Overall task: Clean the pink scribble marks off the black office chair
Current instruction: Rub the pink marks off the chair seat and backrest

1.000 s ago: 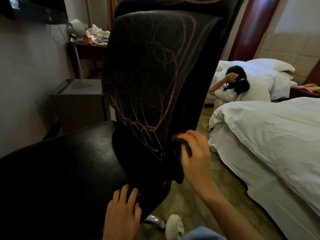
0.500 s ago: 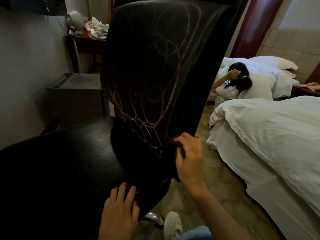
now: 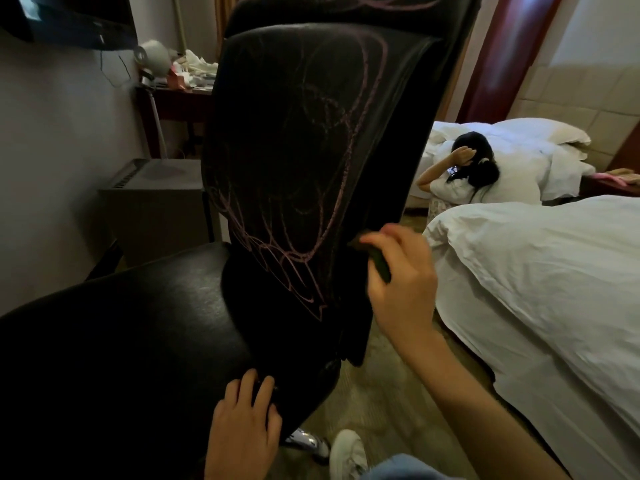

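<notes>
The black office chair [image 3: 145,341] fills the left and middle of the view, its tall backrest [image 3: 311,116] covered in pink scribble marks [image 3: 294,258] that loop from the top down to its lower part. My right hand [image 3: 398,275] grips a dark cloth [image 3: 377,261] and holds it against the backrest's lower right edge. My left hand [image 3: 242,431] rests on the seat's near edge, fingers curled over the rim.
A white bed [image 3: 540,282] runs close along the right, leaving a narrow strip of floor. A person [image 3: 464,174] lies on a second bed behind. A grey cabinet [image 3: 152,202] and a cluttered desk [image 3: 180,84] stand by the left wall. My shoe [image 3: 346,452] is below.
My right hand with the cloth has slid a little up the backrest's lower right edge. My left hand stays on the seat edge.
</notes>
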`<state>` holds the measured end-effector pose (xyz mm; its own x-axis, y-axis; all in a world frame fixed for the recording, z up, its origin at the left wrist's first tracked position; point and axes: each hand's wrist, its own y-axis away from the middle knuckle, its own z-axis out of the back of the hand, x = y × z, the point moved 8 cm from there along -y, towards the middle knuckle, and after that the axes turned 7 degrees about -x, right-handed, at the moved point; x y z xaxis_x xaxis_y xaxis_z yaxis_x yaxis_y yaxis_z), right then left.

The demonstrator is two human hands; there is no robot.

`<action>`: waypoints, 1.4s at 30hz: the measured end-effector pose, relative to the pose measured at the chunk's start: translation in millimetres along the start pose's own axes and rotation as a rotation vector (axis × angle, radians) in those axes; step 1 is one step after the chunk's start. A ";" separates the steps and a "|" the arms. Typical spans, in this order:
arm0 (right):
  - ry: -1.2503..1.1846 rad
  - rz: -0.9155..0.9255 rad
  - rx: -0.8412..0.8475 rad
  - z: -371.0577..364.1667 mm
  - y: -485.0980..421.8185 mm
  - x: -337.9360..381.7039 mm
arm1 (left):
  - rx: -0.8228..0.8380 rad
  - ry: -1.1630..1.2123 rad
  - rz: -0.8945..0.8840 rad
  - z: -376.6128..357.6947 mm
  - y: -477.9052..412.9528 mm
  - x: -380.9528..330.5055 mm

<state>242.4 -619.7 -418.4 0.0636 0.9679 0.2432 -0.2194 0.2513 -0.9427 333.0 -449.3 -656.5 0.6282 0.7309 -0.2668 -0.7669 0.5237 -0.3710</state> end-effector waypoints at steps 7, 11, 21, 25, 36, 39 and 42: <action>-0.012 -0.034 0.001 -32.4 11.1 -4.2 | 0.033 0.002 0.033 -2.2 -0.2 2.1; -0.031 -0.048 0.061 -42.3 69.5 -21.1 | 0.008 0.003 0.012 -0.6 -0.2 2.2; 0.045 -0.069 0.339 -48.6 120.5 -42.2 | 0.033 -0.004 0.008 -4.8 1.3 2.7; -0.052 -0.096 0.130 -21.4 59.7 -15.8 | 0.024 -0.004 0.004 -3.6 0.9 2.6; 0.115 0.082 -0.094 -22.2 -96.4 18.5 | 0.045 0.025 -0.003 -7.0 0.1 6.0; 0.108 0.135 -0.021 -38.2 -58.9 20.1 | 0.029 0.022 0.000 -4.4 0.0 4.9; 0.080 0.213 0.070 -46.4 -7.7 22.1 | 0.027 0.012 0.001 -5.0 0.8 4.0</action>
<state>290.7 -600.6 -416.3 0.0853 0.9962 0.0192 -0.3032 0.0443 -0.9519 335.5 -448.2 -662.3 0.6292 0.7259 -0.2780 -0.7704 0.5350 -0.3467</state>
